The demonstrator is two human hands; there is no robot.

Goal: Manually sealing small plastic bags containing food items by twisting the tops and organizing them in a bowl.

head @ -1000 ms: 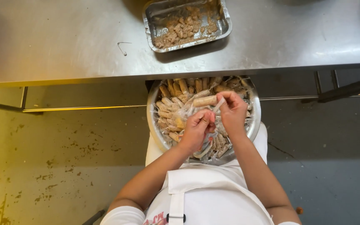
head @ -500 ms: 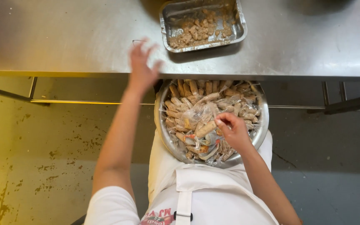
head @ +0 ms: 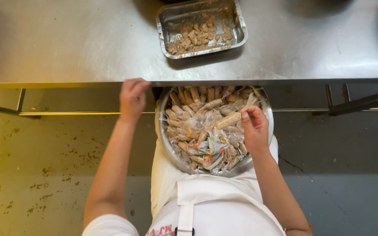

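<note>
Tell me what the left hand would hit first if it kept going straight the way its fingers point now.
The left hand points up toward the steel table and already sits at its front edge, so the table edge would likely come first. Whether the fingers are above or just under the top is unclear.

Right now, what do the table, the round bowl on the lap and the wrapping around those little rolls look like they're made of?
The table looks like brushed stainless steel: grey, dull sheen, fine scuffs. The round bowl seems polished metal too, with a bright reflective rim. The wrapping looks like thin clear plastic film, crinkled and glinting. The small tray is probably steel as well.
</note>
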